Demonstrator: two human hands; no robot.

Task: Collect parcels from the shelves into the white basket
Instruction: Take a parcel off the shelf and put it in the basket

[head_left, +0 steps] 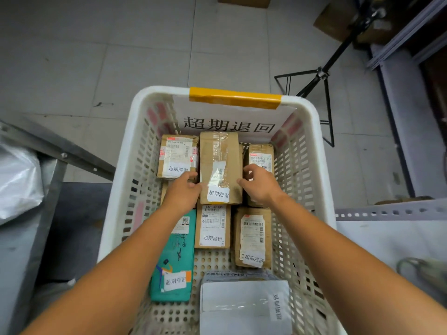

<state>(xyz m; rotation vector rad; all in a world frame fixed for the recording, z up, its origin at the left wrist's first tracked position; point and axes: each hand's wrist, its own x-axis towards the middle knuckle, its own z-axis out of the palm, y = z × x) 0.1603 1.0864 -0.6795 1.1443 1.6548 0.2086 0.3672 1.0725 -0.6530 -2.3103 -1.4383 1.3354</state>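
Observation:
The white basket [312, 122] stands on the floor below me with several parcels inside. A long brown cardboard parcel [219, 155] with clear tape and a white sticker lies in its middle, on top of other boxes. My left hand [182, 191] grips the parcel's left edge and my right hand [260, 183] grips its right edge, fingers curled on the sides. Around it lie brown boxes [177, 154], a small box [261, 154], a teal parcel [175, 259] and a white mailer bag [244, 303].
A paper sign with yellow tape [234, 97] hangs on the basket's far wall. A black tripod stand [321, 76] is on the tiled floor at the right. Metal shelf frames flank me, left [55, 151] and right [387, 211]; a silver bag [17, 180] lies left.

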